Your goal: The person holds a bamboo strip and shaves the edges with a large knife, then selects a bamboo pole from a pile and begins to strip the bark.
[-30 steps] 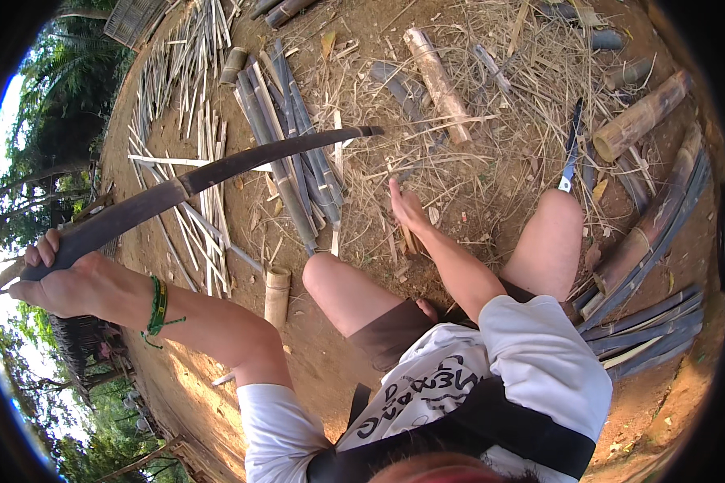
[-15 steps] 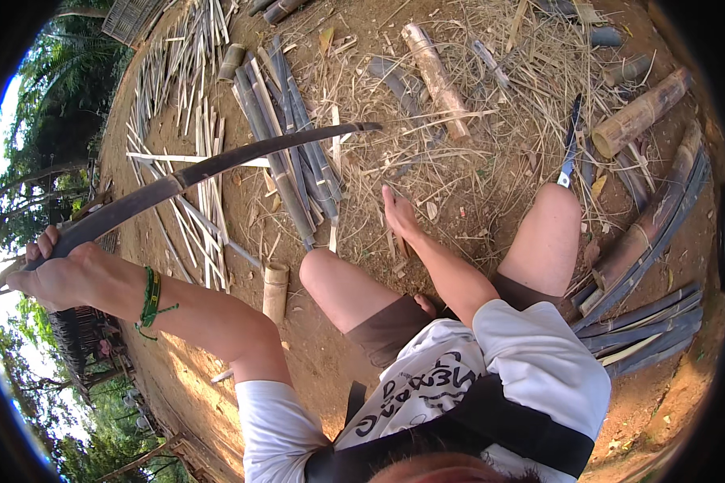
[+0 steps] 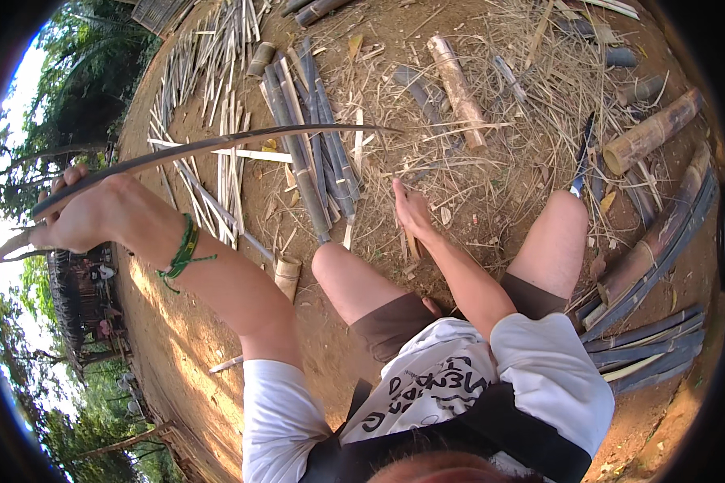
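My left hand (image 3: 76, 213) is raised at far left, closed around the butt end of a long dark bamboo strip (image 3: 217, 142). The strip reaches right across the view above the ground, bending slightly and tapering to a thin tip, with its narrow edge mostly showing. My right hand (image 3: 412, 209) is low between my knees, seen edge-on with fingers stretched out and apart from the strip. Just below it is a small brown piece of wood (image 3: 413, 245), partly hidden. A long knife (image 3: 586, 153) with a dark blade lies beyond my right knee.
Split dark bamboo lengths (image 3: 298, 153) lie ahead of my left knee, pale slats (image 3: 225, 173) left of them. Straw-like shavings (image 3: 532, 105) cover the ground ahead. Bamboo logs (image 3: 652, 130) and a bundle of dark strips (image 3: 648, 342) lie at right. A short bamboo piece (image 3: 287, 276) stands by my left knee.
The bamboo strip has rolled from its broad dark face toward its edge, and its gripped end has dropped slightly. My left wrist has turned. The whole view has shifted a little.
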Demonstrator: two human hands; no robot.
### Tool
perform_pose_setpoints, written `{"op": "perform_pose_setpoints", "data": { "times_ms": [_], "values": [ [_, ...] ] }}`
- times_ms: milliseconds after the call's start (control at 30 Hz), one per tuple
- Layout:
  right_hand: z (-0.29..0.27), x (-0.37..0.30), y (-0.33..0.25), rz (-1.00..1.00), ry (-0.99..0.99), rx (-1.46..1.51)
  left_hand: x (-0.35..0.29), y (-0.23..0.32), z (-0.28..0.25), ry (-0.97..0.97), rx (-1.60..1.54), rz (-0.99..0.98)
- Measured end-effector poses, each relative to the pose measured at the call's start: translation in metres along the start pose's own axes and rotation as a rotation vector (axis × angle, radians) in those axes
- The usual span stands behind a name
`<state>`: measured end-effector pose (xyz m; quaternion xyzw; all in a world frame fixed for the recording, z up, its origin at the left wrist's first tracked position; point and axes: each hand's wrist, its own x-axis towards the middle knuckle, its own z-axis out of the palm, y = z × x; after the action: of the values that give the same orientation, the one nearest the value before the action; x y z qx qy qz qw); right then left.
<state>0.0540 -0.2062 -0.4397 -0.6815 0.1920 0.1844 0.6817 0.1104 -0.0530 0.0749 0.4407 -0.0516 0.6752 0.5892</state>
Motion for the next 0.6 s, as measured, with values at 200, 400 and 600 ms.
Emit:
{"op": "perform_pose_setpoints", "data": {
  "times_ms": [200, 400, 600],
  "values": [
    [0.011, -0.123, -0.153, -0.458, -0.139, 0.264, -0.028, 0.023, -0.001, -0.448, 0.089, 0.216],
    [-0.009, -0.207, -0.235, -0.845, -0.253, 0.307, -0.046, 0.040, -0.004, -0.507, 0.046, 0.309],
    [-0.036, -0.220, -0.226, -0.737, -0.242, 0.208, -0.055, 0.044, 0.000, -0.479, -0.045, 0.269]
  ]
}}
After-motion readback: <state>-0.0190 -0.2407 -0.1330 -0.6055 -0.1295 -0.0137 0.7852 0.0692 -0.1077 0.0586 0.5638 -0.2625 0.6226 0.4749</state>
